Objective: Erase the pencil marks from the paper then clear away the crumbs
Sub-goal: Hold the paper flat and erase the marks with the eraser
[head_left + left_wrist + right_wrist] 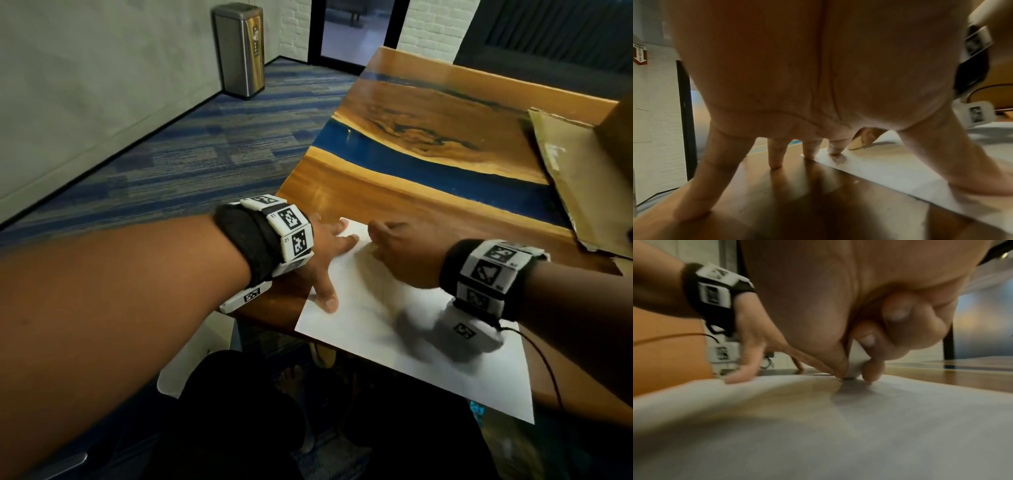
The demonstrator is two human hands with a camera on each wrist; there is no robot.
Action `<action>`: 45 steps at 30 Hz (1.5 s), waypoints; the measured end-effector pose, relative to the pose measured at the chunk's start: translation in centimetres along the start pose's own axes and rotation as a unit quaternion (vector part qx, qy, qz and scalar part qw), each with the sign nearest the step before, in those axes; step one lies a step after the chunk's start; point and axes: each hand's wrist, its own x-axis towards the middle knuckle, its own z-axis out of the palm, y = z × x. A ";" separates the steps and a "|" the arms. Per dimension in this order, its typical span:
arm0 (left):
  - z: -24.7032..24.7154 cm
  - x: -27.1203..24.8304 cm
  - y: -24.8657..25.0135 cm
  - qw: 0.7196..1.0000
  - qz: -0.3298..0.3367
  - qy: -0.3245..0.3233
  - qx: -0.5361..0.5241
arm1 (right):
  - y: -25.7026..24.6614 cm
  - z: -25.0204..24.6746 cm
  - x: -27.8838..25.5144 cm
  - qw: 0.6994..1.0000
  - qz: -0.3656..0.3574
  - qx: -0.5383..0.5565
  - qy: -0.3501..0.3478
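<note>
Two hands—left hand [322, 253] splayed on one paper [428, 363], right hand [404, 253] pinching one eraser [856, 368].

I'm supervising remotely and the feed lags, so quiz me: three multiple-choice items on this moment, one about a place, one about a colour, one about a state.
1. Where does the paper lie?
A. at the near edge of the table
B. on the carpet
C. on the cardboard

2. What colour is the band that runs through the wooden tabletop?
A. green
B. blue
C. red

3. What is the left hand doing?
A. gripping the eraser
B. hanging beside the table
C. pressing down with spread fingers, some on the paper, some on the wood

Answers:
1 A, since the sheet's near corner overhangs the table edge in the head view.
2 B, the strip between the wood slabs is blue.
3 C, the left wrist view shows straight splayed fingers, while the right hand pinches a small white eraser against the sheet.
</note>
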 end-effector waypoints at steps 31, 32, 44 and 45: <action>0.0 0.4 0.7 0.999 -0.022 0.024 0.017 | -2.1 0.6 -2.2 0.997 -0.073 -0.025 -0.019; 0.0 0.5 0.7 0.999 -0.022 0.025 0.014 | -2.9 0.8 -2.9 0.994 -0.099 -0.007 -0.035; -0.3 0.0 1.0 1.000 -0.022 0.013 0.010 | -1.2 0.8 -1.8 0.996 -0.072 0.012 -0.043; -0.4 -0.1 1.2 1.000 -0.018 0.012 0.016 | 0.3 0.6 -0.7 0.999 -0.035 -0.004 -0.025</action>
